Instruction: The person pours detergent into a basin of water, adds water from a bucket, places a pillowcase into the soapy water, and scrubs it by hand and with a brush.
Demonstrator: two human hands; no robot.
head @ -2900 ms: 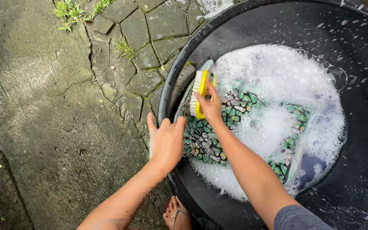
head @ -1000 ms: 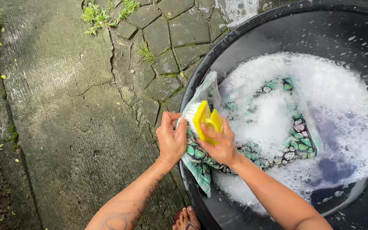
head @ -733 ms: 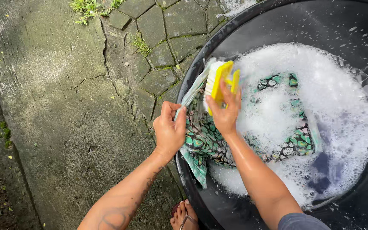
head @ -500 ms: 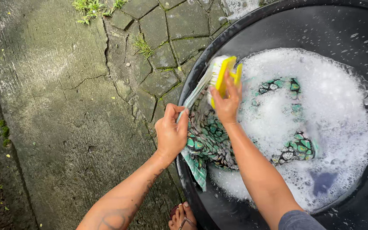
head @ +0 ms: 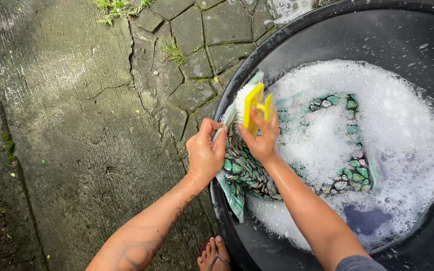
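Note:
A green patterned cloth (head: 249, 173) lies partly in soapy water and hangs over the near rim of a large black basin (head: 297, 35). My left hand (head: 206, 153) pinches the cloth's edge at the rim. My right hand (head: 262, 138) grips a yellow scrubbing brush (head: 251, 103) with white bristles, pressed on the cloth near the rim. White foam (head: 337, 110) covers much of the water, and more of the cloth shows through it on the right.
The basin stands on cracked, mossy concrete and paving stones (head: 197, 55). Grass tufts (head: 119, 6) grow at the top. My bare foot (head: 214, 253) in a sandal shows at the bottom edge.
My right hand has swept the brush back and forth along the cloth, away from me and then slightly back. My left hand has kept its hold on the cloth at the rim.

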